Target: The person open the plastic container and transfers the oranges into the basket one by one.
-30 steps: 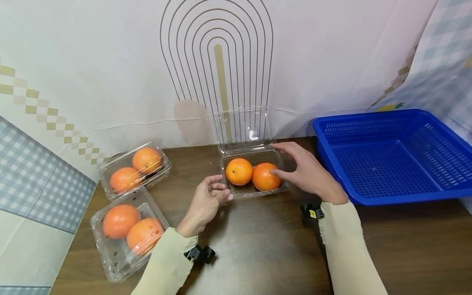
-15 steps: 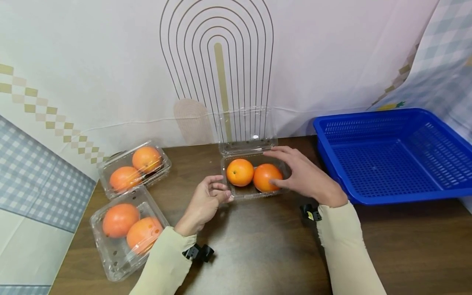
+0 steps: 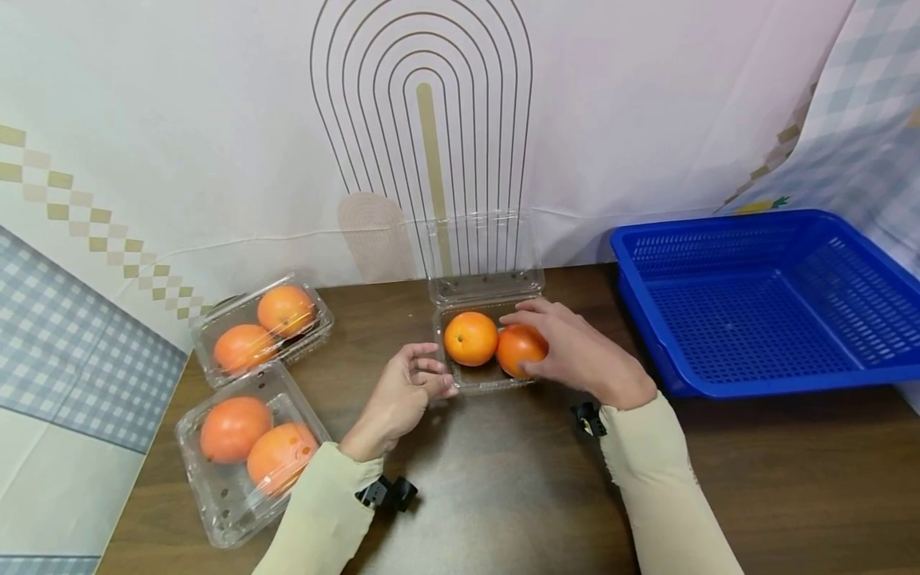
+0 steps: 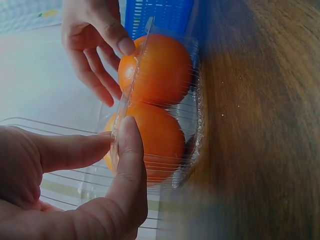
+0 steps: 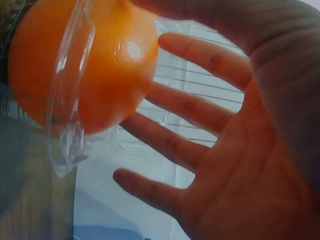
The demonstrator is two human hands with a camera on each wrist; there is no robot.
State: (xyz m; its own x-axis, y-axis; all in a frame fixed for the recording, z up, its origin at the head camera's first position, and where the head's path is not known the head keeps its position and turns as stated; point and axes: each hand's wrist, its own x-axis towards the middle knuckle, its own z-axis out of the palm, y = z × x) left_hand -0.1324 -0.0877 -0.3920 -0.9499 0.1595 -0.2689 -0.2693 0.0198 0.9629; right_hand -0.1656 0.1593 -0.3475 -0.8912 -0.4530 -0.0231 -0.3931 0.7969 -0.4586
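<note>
Right hand (image 3: 575,355) curls spread fingers over the right orange (image 3: 519,349), apparently gripping; at nine o'clock, left hand (image 3: 402,395) pinches the open clamshell box (image 3: 489,279) rim.

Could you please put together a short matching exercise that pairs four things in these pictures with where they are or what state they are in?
Things:
1. open clamshell box
2. blue basket
3. left hand
4. right hand

Places or states:
A. stands at the table's right side, nothing visible inside
B. pinches the near left rim of a clear container
C. reaches over the right-hand orange
D. lid raised against the wall, two oranges inside

Pairs: 1-D, 2-A, 3-B, 4-C
</note>
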